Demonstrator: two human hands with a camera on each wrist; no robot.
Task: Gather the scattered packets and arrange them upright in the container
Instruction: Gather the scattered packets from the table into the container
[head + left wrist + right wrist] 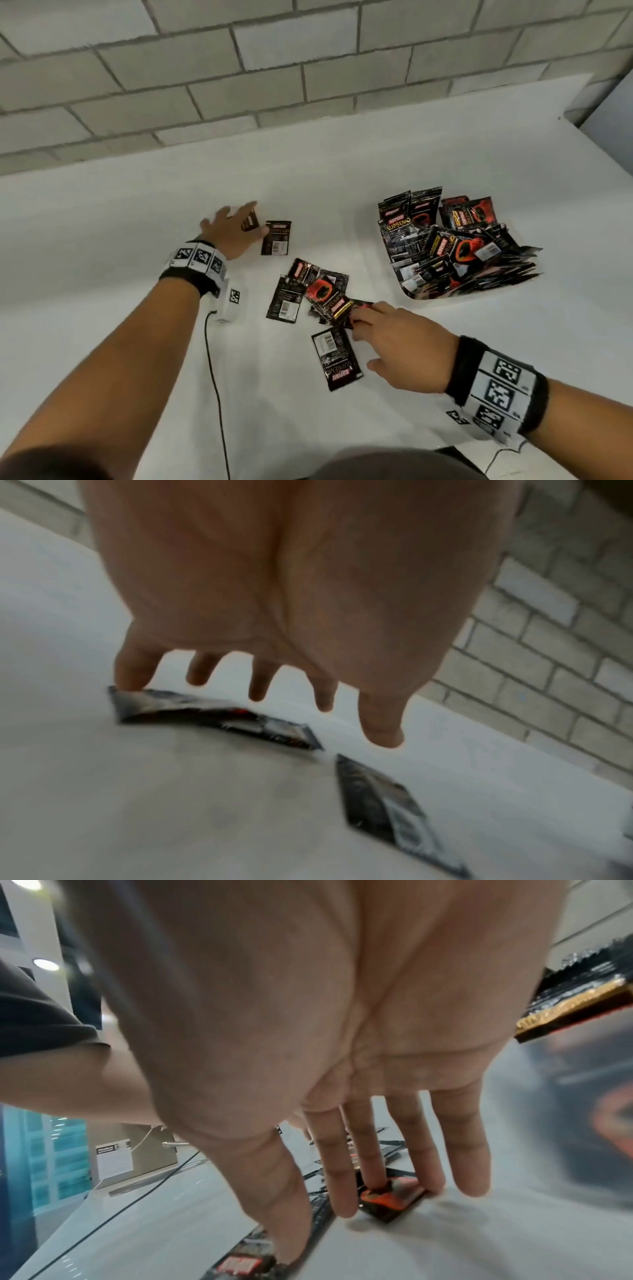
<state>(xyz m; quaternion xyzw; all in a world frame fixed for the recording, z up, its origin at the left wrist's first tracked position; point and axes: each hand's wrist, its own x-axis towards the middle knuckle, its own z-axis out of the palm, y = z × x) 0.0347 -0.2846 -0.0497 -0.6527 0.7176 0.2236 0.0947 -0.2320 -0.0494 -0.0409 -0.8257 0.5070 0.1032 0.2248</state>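
Observation:
Black and red packets lie scattered on the white table (pixel 137 240). My left hand (pixel 239 222) is spread flat over a small packet (pixel 250 221), and one straight fingertip (pixel 131 680) touches a corner of that packet (pixel 212 718). Another packet (pixel 276 237) (pixel 383 810) lies just right of it. My right hand (pixel 363 322) (pixel 377 1191) presses straight fingers on the near edge of a pile of packets (pixel 318 294), on a red and black one (pixel 390 1199). A single packet (pixel 337 358) lies by its thumb. The white container (pixel 411 295) at right holds several packets, mostly leaning.
A black cable (pixel 214 377) runs across the table near my left forearm. A grey block wall (pixel 239 68) stands behind the table. The table's right edge (pixel 603 164) is just past the container.

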